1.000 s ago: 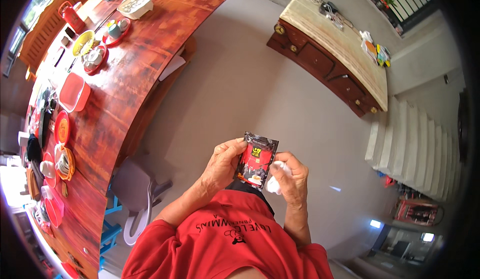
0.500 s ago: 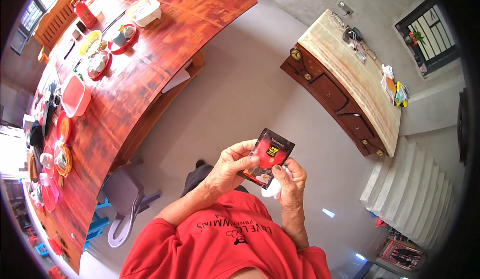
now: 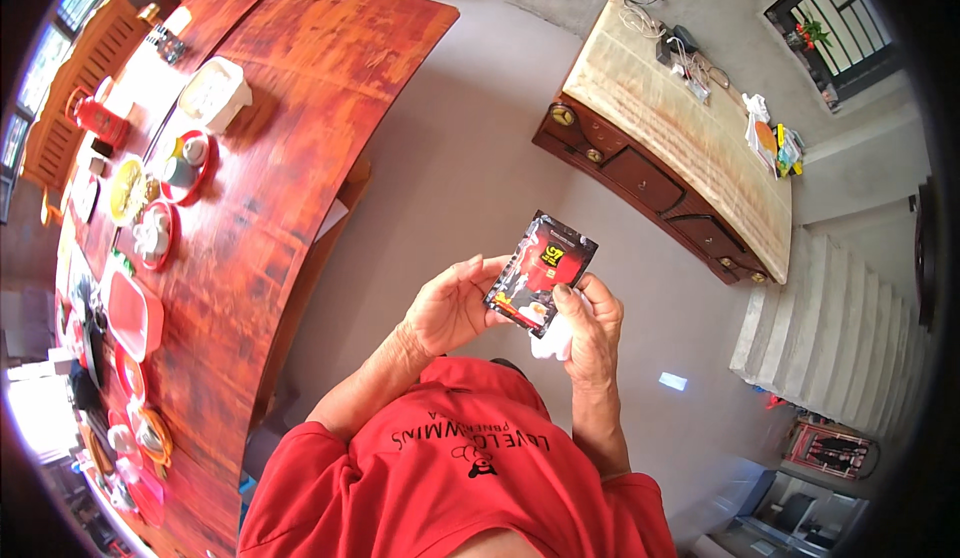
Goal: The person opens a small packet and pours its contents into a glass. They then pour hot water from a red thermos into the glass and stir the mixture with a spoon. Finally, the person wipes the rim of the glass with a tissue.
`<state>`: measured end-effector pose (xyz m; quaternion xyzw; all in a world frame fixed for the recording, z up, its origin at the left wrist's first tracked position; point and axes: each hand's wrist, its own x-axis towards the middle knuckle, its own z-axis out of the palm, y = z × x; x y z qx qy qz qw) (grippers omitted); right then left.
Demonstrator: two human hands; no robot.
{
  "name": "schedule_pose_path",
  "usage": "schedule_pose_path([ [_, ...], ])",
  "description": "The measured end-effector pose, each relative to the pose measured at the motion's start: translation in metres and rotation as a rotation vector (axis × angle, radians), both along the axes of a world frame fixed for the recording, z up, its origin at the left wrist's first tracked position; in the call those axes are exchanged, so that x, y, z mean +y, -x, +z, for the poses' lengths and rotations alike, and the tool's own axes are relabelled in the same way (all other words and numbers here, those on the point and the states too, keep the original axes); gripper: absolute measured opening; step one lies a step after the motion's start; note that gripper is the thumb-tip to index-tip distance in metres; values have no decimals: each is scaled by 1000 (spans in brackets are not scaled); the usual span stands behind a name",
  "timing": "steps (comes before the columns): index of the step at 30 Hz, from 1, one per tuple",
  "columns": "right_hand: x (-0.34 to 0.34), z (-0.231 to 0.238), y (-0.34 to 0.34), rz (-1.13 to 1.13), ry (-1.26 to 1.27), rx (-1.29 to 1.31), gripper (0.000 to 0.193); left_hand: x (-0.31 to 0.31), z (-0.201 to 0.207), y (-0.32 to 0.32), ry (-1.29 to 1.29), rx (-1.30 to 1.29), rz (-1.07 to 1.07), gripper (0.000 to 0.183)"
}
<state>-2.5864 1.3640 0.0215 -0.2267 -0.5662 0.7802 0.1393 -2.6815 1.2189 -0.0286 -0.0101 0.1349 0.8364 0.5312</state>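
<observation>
A small black-and-red coffee sachet [image 3: 541,270] is held up in front of my chest, slightly tilted. My right hand [image 3: 592,333] pinches its lower right side, thumb on the front face and fingers behind. The same hand also keeps a crumpled white tissue or cloth [image 3: 552,342] against the palm, below the sachet. At the sachet's left edge my left hand [image 3: 450,303] is open, palm turned up and thumb lifted off the packet. Its fingertips run behind the sachet, so I cannot tell how firmly they touch it.
To the left stands a long reddish wooden table [image 3: 300,68] bearing a red plastic basin [image 3: 133,310], a white tub [image 3: 215,95], trays of cups and a red thermos [image 3: 100,120]. A marble-topped cabinet [image 3: 640,68] is on the right, with concrete stairs [image 3: 830,333] beyond it.
The sachet has moved up and slightly right with my right hand. My left thumb has come off its front, and the left hand has opened. The view has shifted relative to the room.
</observation>
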Motion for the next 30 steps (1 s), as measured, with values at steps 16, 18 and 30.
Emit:
schedule_pose_path([
  [16,68,-15,161,196,-93,-39,18,43,-9,166,195,100,186,8],
  [18,80,-8,180,263,-124,-108,17,56,-8,181,188,101,239,7],
  [30,176,2,292,341,-348,-139,9,166,6,269,214,38,457,3],
])
